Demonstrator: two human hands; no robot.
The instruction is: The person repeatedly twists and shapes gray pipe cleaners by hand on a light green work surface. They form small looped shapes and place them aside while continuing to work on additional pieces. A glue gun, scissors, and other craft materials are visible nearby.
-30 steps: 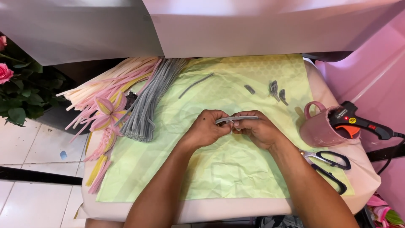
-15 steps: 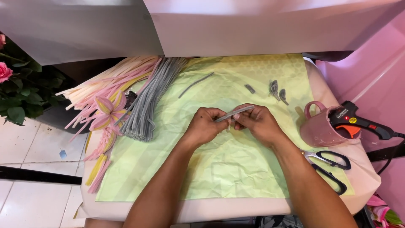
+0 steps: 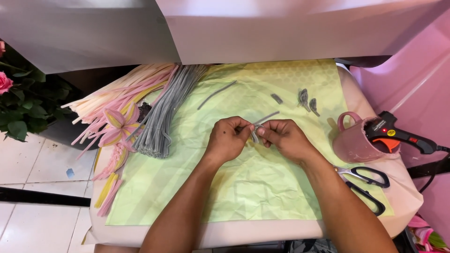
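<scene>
Over the middle of the light green paper sheet [image 3: 243, 187]: two bare hands, close together, almost touching. Left hand [image 3: 228, 139] curled shut, thumb and fingers pinching one end of a grey pipe cleaner [image 3: 262, 120]. Right hand [image 3: 282, 137] curled too, fingertips pinching the same grey pipe cleaner just beside the left thumb. Both forearms coming up from the bottom edge, elbows wide, wrists bent in toward each other. One grey end poking up and to the right, a small grey loop hanging down between the thumbs.

Half a second back: grey stem lying flatter across both hands. Now bent more, with the loop showing lower down. Hands in about the same spot on the sheet.

Up and left of the hands, a fat bundle of grey pipe cleaners [image 3: 164, 117], and past it a fan of cream and pink pipe cleaners [image 3: 112, 100] with a pink flower shape [image 3: 117, 126] on top. One loose grey stem [image 3: 216, 94] lying slanted above the hands. Three small bent grey pieces [image 3: 304, 99] near the top right of the sheet.

Right of the hands, a pink mug [image 3: 354, 140] holding a black glue gun [image 3: 398, 136] with an orange trigger and a small round yellow sticker on its side. Black-handled scissors [image 3: 365, 185] just below the mug. Far left, green leaves and a pink rose [image 3: 5, 82]. Along the top, big folded sheets of silver-pink wrapping paper [image 3: 281, 28], plain, no print to tell.
</scene>
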